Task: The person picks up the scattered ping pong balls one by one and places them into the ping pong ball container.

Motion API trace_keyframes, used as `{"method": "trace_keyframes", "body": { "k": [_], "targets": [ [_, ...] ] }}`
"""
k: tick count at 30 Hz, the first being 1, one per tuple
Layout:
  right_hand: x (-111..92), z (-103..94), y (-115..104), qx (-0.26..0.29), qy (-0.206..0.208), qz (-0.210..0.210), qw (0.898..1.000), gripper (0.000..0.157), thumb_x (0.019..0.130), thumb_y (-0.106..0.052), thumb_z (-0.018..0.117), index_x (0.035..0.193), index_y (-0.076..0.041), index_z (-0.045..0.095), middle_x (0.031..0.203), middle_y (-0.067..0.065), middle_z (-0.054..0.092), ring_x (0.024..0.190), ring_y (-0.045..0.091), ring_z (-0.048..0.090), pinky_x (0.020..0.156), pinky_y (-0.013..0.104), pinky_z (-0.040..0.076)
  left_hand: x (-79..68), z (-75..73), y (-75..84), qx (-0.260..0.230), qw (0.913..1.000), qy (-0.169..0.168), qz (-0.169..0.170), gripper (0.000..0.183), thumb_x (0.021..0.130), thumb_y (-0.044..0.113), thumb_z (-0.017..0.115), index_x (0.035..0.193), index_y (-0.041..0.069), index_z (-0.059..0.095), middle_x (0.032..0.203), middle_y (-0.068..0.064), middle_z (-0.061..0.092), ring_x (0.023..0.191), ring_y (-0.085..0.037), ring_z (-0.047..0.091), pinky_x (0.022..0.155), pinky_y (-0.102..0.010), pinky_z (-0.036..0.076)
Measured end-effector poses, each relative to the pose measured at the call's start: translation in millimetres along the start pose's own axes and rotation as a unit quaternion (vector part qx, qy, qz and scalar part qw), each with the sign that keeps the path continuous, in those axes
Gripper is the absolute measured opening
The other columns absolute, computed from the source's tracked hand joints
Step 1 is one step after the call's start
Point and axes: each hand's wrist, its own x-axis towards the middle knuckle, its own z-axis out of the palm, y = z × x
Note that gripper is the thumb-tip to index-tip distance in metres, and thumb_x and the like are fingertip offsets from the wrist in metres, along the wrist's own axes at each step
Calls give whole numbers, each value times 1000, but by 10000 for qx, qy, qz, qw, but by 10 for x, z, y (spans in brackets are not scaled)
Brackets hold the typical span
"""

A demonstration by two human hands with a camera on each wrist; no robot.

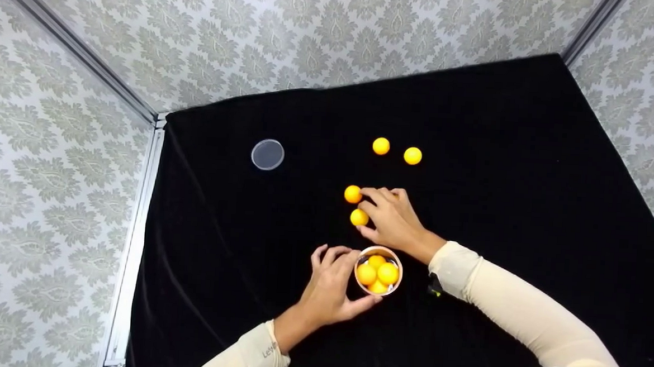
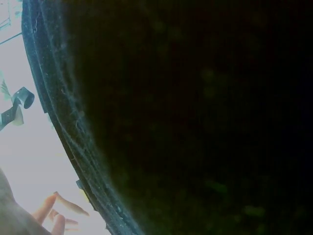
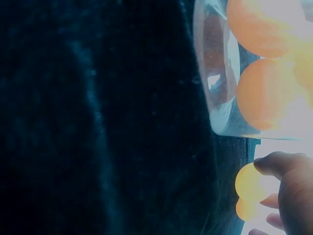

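Note:
My left hand [image 1: 330, 287] holds a clear round jar [image 1: 356, 286], its thumb along the near side and its fingers at the left side. Several orange ping-pong balls [image 1: 388, 273] lie inside the jar. Just beyond it, my right hand [image 1: 393, 220] pinches another ping-pong ball [image 1: 359, 217] between thumb and fingers. One fingertip is right at a further ping-pong ball [image 1: 353, 194]. The right wrist view shows the thumb on the upper edge of the pinched ball [image 3: 250, 182], below the see-through jar wall [image 3: 219, 117]. Mostly dark cloth fills the left wrist view, with fingers [image 2: 46, 208] at its lower left.
Two more ping-pong balls, one on the left [image 1: 381, 146] and one on the right [image 1: 412, 155], lie farther back on the black cloth [image 1: 502, 159]. A round translucent lid [image 1: 267, 154] lies flat at the back left. Patterned walls [image 1: 335, 33] stand behind and beside the table.

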Motion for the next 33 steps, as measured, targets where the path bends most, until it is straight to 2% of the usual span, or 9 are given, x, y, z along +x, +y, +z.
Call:
{"method": "trace_keyframes", "body": {
  "k": [6,11,19,26,33],
  "targets": [
    [3,-12,0,-27,31,-5,10000,35,76,-44,67,98,-17,66,127,4,55,105,21,54,85,48,35,3,-10,5,15,9999,-88,-73,77,68,68,64,120,12,56,111,4,60,111,-16,47,97,-58,26],
    [-15,-32,-8,11,156,-110,9998,33,75,-43,67,96,-17,66,126,4,55,103,22,54,83,47,36,0,-9,-1,34,10000,-25,-10,77,67,68,64,120,12,56,112,5,59,110,-16,49,95,-60,28],
    [-44,-175,16,59,293,-121,9995,35,76,-44,66,98,-16,66,127,2,55,104,21,54,83,45,36,-5,-4,-13,9,10000,72,56,78,67,68,65,119,10,57,111,3,60,109,-18,50,94,-60,28],
    [-62,-490,46,-29,527,-7,9986,38,78,-47,64,102,-17,67,130,1,54,107,19,54,86,44,36,-7,-13,-6,63,10000,-25,-17,78,67,69,64,120,11,57,114,4,59,109,-17,49,95,-59,28],
    [-98,-879,-34,219,1076,-62,9939,33,78,-42,66,100,-18,67,130,1,55,105,17,55,88,43,36,2,-11,0,12,10000,18,9,78,67,68,64,119,11,57,114,5,59,109,-17,49,94,-59,28]
  ]
}}
